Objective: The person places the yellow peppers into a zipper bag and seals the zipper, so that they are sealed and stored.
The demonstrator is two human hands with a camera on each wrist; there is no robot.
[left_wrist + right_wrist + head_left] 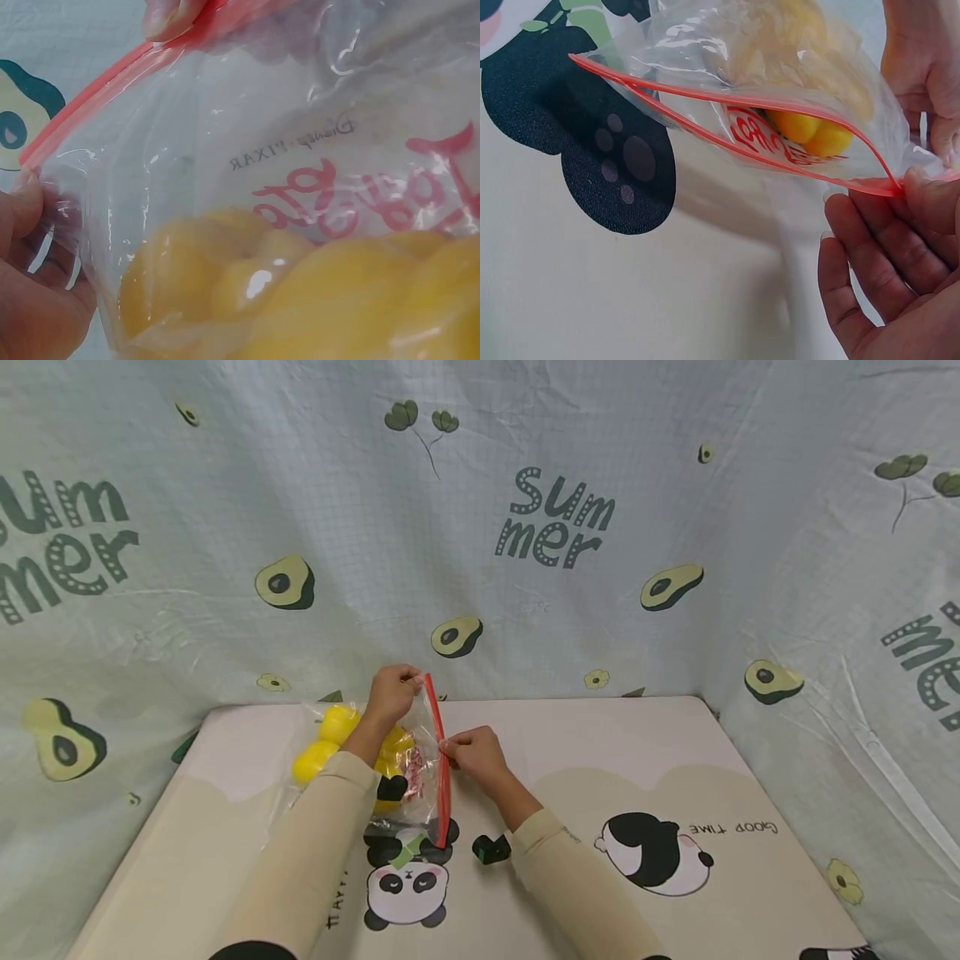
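Note:
A clear zip bag [422, 720] with a red zip strip [444, 785] holds several rounded yellow things [339, 723], whose exact kind the plastic blurs. My left hand [393, 695] pinches the far corner of the bag at the end of the strip. Partway along, my right hand [477, 755] pinches the same strip between thumb and forefinger. In the right wrist view the bag's mouth [727, 124] gapes between that pinch and the near corner. Red lettering [360, 195] shows reversed through the plastic in the left wrist view.
The bag is on a pale table [585, 743] printed with a panda [407, 893] and a dog-like figure [660, 856]. Behind the table hangs a curtain [480, 527] with avocado prints, which also runs along both sides.

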